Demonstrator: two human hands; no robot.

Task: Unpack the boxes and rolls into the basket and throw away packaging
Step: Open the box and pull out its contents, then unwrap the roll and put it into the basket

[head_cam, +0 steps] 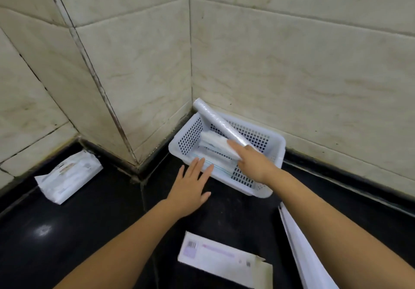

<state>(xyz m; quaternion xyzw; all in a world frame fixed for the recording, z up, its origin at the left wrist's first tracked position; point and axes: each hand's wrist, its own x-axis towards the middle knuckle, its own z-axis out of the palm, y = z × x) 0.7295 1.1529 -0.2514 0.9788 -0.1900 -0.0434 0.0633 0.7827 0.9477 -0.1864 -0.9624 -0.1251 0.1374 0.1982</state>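
Note:
A white perforated basket [276, 145] stands in the corner of a black counter, tipped toward me. Inside lie white folded packs [213, 145] and a long white roll [215, 122] that leans across the basket with its far end over the back rim. My right hand [253, 163] reaches into the basket and is shut on the roll's near end together with a white pack. Fingers spread, my left hand [190, 183] rests flat against the basket's near rim and holds nothing.
A sealed white packet [67, 174] lies at the left by the wall. An opened white carton [222, 259] with a barcode lies near me. A long white box edge [301, 252] shows at the lower right. Tiled walls enclose the corner.

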